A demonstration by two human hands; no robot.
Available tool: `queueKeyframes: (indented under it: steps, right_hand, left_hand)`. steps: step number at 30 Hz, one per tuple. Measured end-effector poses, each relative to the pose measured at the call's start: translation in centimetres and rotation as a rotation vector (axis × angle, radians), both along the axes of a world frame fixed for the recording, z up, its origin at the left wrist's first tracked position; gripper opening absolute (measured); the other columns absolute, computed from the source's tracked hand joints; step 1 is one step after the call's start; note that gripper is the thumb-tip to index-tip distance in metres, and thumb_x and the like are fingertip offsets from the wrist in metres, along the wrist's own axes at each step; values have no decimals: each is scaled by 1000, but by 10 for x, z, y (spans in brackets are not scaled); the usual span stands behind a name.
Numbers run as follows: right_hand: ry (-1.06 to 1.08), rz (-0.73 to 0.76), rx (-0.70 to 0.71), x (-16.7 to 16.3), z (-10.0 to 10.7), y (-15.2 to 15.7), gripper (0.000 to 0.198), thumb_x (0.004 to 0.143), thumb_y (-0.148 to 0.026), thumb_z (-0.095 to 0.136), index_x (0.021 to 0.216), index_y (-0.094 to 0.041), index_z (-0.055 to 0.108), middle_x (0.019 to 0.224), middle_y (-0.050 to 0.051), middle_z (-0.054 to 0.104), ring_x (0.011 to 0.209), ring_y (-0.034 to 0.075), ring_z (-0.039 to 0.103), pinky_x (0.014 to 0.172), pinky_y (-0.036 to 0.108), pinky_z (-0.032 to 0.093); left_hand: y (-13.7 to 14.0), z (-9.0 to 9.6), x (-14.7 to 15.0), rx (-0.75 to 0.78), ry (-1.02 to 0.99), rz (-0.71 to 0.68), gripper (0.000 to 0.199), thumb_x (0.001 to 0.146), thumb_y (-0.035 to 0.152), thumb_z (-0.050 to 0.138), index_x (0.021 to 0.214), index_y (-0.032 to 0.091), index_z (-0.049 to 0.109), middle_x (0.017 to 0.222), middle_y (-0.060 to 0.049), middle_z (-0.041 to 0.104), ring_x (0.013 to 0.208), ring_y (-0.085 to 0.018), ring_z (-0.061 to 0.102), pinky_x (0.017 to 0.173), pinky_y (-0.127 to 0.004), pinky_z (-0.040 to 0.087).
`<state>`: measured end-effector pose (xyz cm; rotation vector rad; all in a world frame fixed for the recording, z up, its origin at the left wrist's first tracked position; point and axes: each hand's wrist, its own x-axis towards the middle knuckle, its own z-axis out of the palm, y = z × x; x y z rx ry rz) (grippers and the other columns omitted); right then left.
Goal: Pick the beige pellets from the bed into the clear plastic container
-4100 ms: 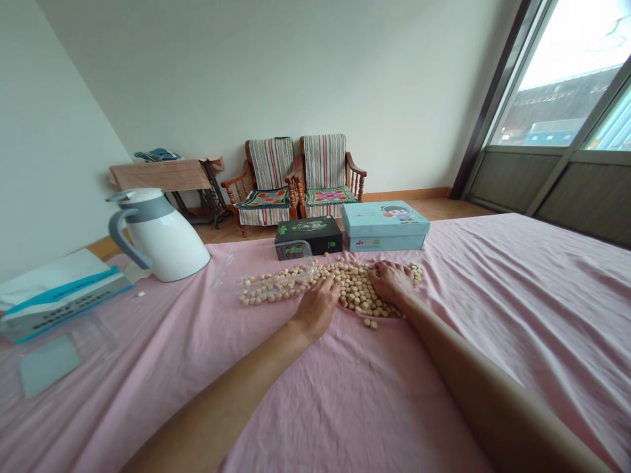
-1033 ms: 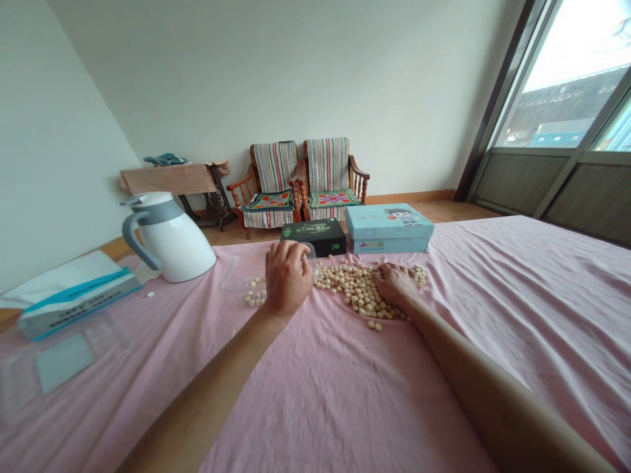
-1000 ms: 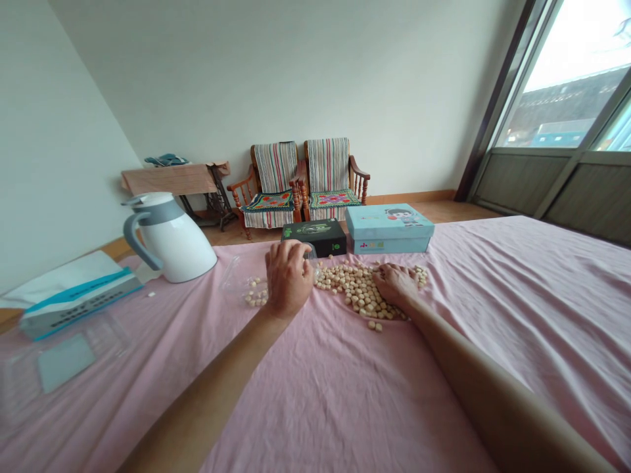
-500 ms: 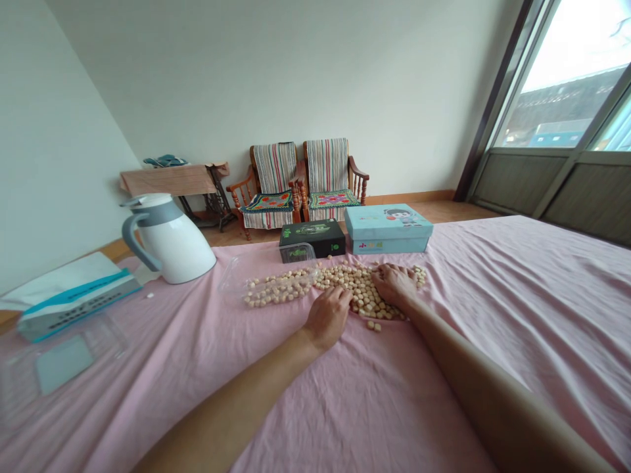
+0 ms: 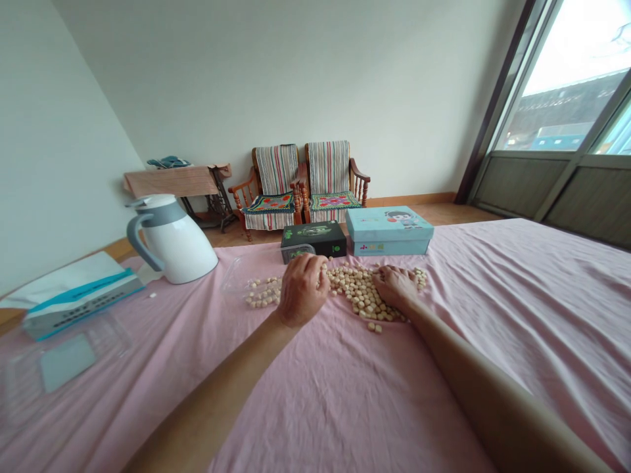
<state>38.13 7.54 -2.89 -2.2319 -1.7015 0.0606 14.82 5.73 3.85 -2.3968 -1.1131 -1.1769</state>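
A heap of small beige, rounded blocks [image 5: 362, 289] lies on the pink cloth. My right hand [image 5: 394, 286] rests on the heap's right side, palm down, fingers laid over the pieces. My left hand [image 5: 303, 289] is lifted above the near right end of a clear plastic container [image 5: 239, 272], with its fingers curled closed; what they enclose is mostly hidden. More beige blocks sit inside that container, partly covered by my left hand. Two loose blocks [image 5: 374, 327] lie just in front of the heap.
Behind the heap stand a black box [image 5: 315, 240] and a light blue box [image 5: 389, 231]. A white and grey jug [image 5: 182, 246] is at the left, near a tissue pack [image 5: 83, 302] and another clear plastic tray [image 5: 106, 335]. The pink cloth [image 5: 320, 407] has creases.
My left hand has risen from the heap's left edge and moved left and away from me, over the container's right end. The right hand has stayed on the heap.
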Motion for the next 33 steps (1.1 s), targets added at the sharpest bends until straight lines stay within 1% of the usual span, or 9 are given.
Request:
queueKeyframes:
  steps: [6, 8, 10, 13, 16, 20, 24, 29, 33]
  right_hand:
    - [-5, 3, 0, 1, -1, 0, 48, 85, -46, 33, 115, -19, 60, 124, 11, 57, 113, 30, 46, 97, 44, 24]
    - [-7, -2, -6, 1, -1, 0, 48, 85, -46, 34, 115, -19, 60, 124, 11, 57, 114, 30, 46, 97, 44, 23]
    - [-7, -3, -6, 1, -2, 1, 48, 85, -46, 34, 114, -20, 60, 123, 11, 57, 114, 30, 46, 97, 44, 23]
    - [-3, 1, 8, 1, -2, 1, 47, 85, -46, 34, 113, -19, 61, 123, 11, 58, 113, 30, 46, 97, 44, 24]
    - [-1, 5, 20, 1, -2, 1, 48, 85, -46, 34, 113, -19, 61, 123, 11, 58, 113, 30, 46, 97, 45, 24]
    - [1, -4, 18, 1, -3, 2, 48, 84, -47, 34, 113, -19, 61, 123, 11, 57, 114, 31, 46, 97, 45, 25]
    - [-1, 4, 13, 1, -3, 1, 48, 84, -46, 34, 113, -20, 61, 122, 11, 58, 113, 31, 46, 97, 46, 25]
    - [-5, 7, 5, 1, -1, 0, 48, 84, -46, 34, 114, -18, 61, 122, 12, 58, 113, 30, 46, 97, 45, 25]
    - [-1, 2, -16, 0, 1, -1, 49, 85, -45, 33, 114, -18, 61, 122, 12, 58, 114, 31, 46, 97, 46, 25]
  left_hand:
    - [15, 18, -24, 114, -95, 223, 21, 78, 14, 52, 98, 18, 57, 95, -7, 60, 97, -26, 54, 89, -43, 37]
    - [12, 17, -20, 134, -112, 161, 23, 81, 15, 51, 103, 17, 55, 100, -8, 60, 100, -25, 53, 91, -43, 37]
    - [6, 11, -11, 99, -62, -1, 19, 85, 16, 47, 102, 17, 55, 97, -7, 60, 97, -22, 54, 88, -38, 41]
    - [-5, -5, 9, -45, 145, -259, 16, 88, 14, 43, 96, 17, 57, 92, -6, 61, 93, -18, 56, 84, -33, 46]
    - [-14, -28, 26, -182, 324, -377, 23, 86, 10, 43, 104, 17, 56, 105, -7, 60, 103, -18, 54, 89, -32, 46]
    - [-17, -52, 35, -250, 367, -373, 33, 86, 7, 43, 117, 15, 50, 116, -9, 57, 110, -20, 52, 94, -35, 45]
    - [-15, -63, 33, -291, 309, -345, 23, 87, 9, 43, 106, 17, 53, 105, -7, 58, 103, -18, 53, 90, -33, 47]
    - [-15, -66, 32, -281, 246, -288, 16, 87, 10, 44, 95, 17, 55, 92, -4, 57, 91, -17, 55, 82, -30, 48]
    - [-18, -54, 31, -177, 183, -241, 12, 86, 12, 45, 91, 18, 54, 88, -4, 58, 86, -18, 55, 79, -31, 48]
